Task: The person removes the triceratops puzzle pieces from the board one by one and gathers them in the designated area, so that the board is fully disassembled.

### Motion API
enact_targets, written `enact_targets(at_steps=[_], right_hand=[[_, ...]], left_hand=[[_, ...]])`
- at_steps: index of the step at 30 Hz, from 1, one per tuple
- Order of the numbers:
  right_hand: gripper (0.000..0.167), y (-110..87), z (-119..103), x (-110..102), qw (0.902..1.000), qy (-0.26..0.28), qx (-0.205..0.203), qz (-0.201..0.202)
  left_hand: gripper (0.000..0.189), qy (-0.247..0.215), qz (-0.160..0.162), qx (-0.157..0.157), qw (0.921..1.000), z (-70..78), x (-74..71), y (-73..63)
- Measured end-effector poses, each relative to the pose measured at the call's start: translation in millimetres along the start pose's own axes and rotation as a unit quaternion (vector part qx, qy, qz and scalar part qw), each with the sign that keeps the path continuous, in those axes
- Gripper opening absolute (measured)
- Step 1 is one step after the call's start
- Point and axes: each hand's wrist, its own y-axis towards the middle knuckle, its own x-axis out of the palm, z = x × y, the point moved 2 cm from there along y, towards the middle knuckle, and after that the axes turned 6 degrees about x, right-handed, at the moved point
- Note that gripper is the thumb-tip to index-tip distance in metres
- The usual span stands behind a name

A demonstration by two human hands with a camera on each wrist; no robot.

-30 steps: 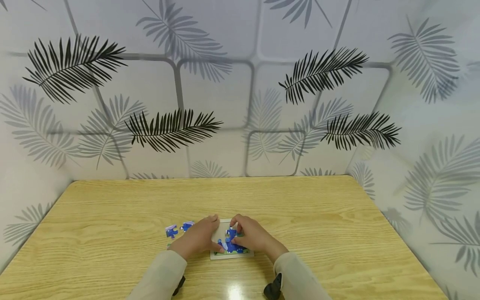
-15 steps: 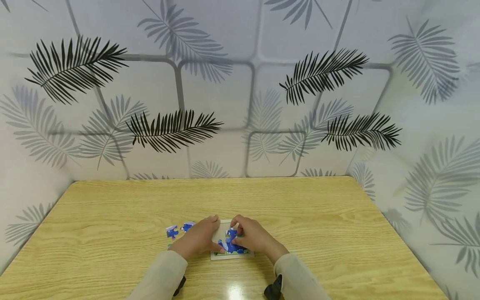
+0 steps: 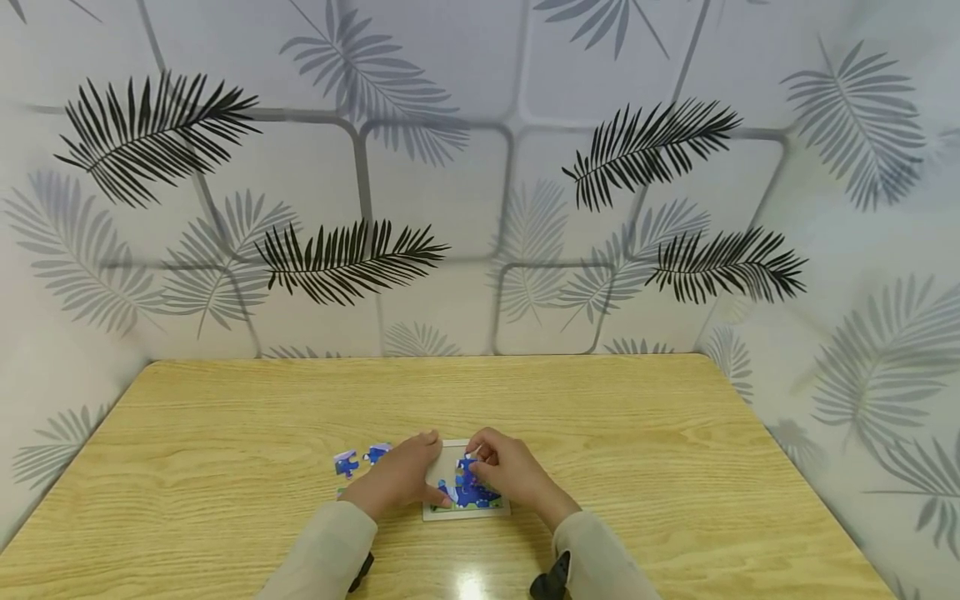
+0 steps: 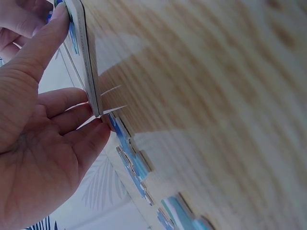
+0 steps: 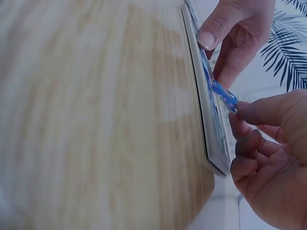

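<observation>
A small jigsaw board (image 3: 467, 514) with a pale rim lies on the table, its lower part filled with a blue cartoon picture. My left hand (image 3: 401, 471) holds the board at its left side, thumb over the near left corner and fingers along the edge. Between the thumb and index finger of my right hand (image 3: 517, 479) is a blue puzzle piece (image 5: 224, 96). In the right wrist view that piece stands tilted up from the board's surface. The upper left of the board shows bare backing.
Left of the board lie loose puzzle pieces, among them a blue and lilac piece (image 3: 346, 463) and another piece (image 3: 377, 452) partly behind my left hand. The wooden table (image 3: 637, 433) reaches back to a leaf-patterned wall (image 3: 427, 192).
My right thumb and fingers have shifted slightly up and right, and the blue piece they pinch has changed its tilt. My left hand keeps its place on the board.
</observation>
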Motion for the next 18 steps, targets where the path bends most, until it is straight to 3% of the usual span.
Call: enact_targets(at_steps=[12, 18], right_hand=[[0.007, -3.7, 19, -23, 0.9902, 0.083, 0.063, 0.093], [0.008, -6.9, 35, -36, 0.9841, 0.080, 0.090, 0.131]], left_hand=[[0.087, -0.013, -0.004, -0.013, 0.9998, -0.4, 1.2, 1.0], [0.087, -0.010, -0.005, -0.014, 0.9999, -0.7, 1.1, 0.6]])
